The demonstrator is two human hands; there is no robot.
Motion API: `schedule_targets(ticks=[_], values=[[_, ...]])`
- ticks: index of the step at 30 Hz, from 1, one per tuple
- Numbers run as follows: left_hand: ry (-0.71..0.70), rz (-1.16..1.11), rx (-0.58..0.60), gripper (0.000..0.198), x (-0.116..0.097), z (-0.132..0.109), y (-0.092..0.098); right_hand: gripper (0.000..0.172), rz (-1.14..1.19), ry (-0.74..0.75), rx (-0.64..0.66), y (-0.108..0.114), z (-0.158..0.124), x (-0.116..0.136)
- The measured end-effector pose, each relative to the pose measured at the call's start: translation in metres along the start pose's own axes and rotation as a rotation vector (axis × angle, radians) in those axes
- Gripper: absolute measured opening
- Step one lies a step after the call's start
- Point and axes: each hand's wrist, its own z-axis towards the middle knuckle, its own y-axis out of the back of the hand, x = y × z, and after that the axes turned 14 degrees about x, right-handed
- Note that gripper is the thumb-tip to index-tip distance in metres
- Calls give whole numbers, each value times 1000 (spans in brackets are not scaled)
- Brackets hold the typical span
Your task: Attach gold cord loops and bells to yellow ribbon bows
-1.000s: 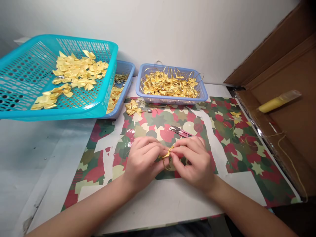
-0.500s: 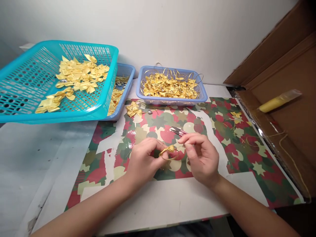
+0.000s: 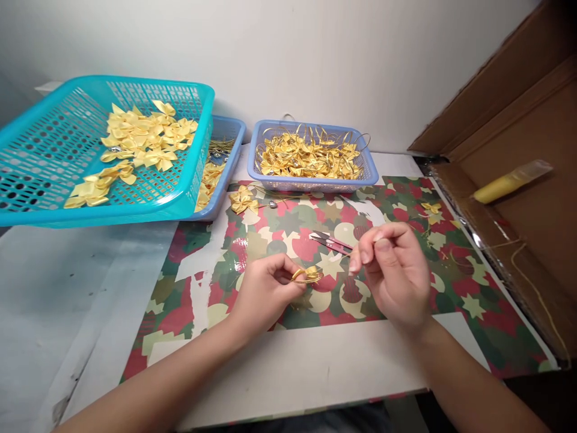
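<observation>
My left hand [image 3: 265,291] pinches a small gold ribbon bow with a gold loop [image 3: 307,275] just above the patterned mat [image 3: 455,282]. My right hand [image 3: 394,270] is drawn off to the right, thumb and fingers pinched together on a thin gold thread that runs back toward the bow. Small pink-handled snips [image 3: 332,242] lie on the mat between and behind my hands. A loose gold bow [image 3: 242,199] lies near the blue baskets.
A large turquoise basket [image 3: 54,198] with yellow bows sits at the back left, over a blue basket [image 3: 229,150]. Another blue basket [image 3: 367,174] of gold looped bows stands at the back centre. A cardboard box [image 3: 532,120] with a yellow tube [image 3: 509,183] is on the right.
My hands were together on the bow. The right hand has pulled away to the right and up, drawing the thread; the left hand keeps hold of the bow.
</observation>
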Motion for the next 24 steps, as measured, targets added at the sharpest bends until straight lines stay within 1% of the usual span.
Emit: schedule_targets(ticks=[3, 6, 13, 15, 17, 18, 21, 22, 24], values=[[22, 1, 13, 16, 1, 1, 1, 12, -34, 18, -28, 3, 1, 1], [27, 11, 30, 17, 3, 1, 2, 13, -37, 16, -22, 4, 1, 2], [34, 76, 59, 14, 6, 1, 0, 11, 71, 17, -9, 4, 2, 4], [47, 66, 64, 14, 4, 1, -1, 10, 65, -20, -3, 6, 4, 1], [68, 12, 69, 15, 1, 0, -2, 8, 30, -100, 13, 7, 6, -4], [86, -24, 70, 15, -1, 0, -2, 13, 5, -151, 26, 7, 7, -7], [157, -139, 74, 17, -6, 0, -2, 38, -111, -266, 73, 5, 6, -14], [175, -175, 79, 18, -8, 1, -2, 42, -177, -265, 74, 5, 5, -14], [199, -242, 98, 20, -10, 2, -1, 39, -338, -210, 60, 4, 3, -14]])
